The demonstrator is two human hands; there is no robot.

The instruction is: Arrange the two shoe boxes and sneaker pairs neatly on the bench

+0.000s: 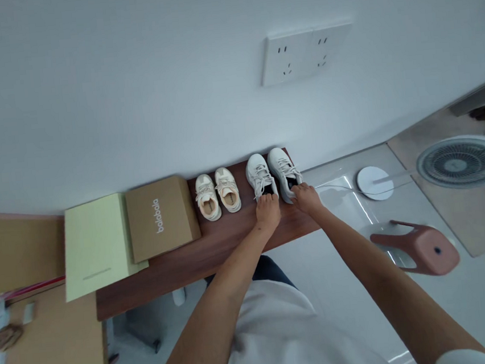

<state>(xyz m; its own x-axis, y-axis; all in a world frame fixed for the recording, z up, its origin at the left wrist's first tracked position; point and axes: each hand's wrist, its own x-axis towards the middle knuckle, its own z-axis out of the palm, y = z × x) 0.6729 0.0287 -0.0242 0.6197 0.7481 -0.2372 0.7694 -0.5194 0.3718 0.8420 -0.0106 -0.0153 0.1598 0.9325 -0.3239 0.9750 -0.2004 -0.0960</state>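
Note:
Two white sneakers stand side by side at the right end of a dark wooden table point(215, 253), toes toward the wall. My left hand point(267, 211) is closed on the heel of the left white sneaker point(259, 174). My right hand point(306, 197) grips the heel of the right white sneaker point(282, 169). A smaller pair of cream and peach sneakers point(217, 194) stands just left of them, untouched.
A brown shoebox point(160, 217) and a pale yellow box lid point(94, 245) lie further left on the table. A pink stool point(420, 248) and a white floor fan point(463, 160) stand on the floor to the right. Wall sockets point(305, 53) are above.

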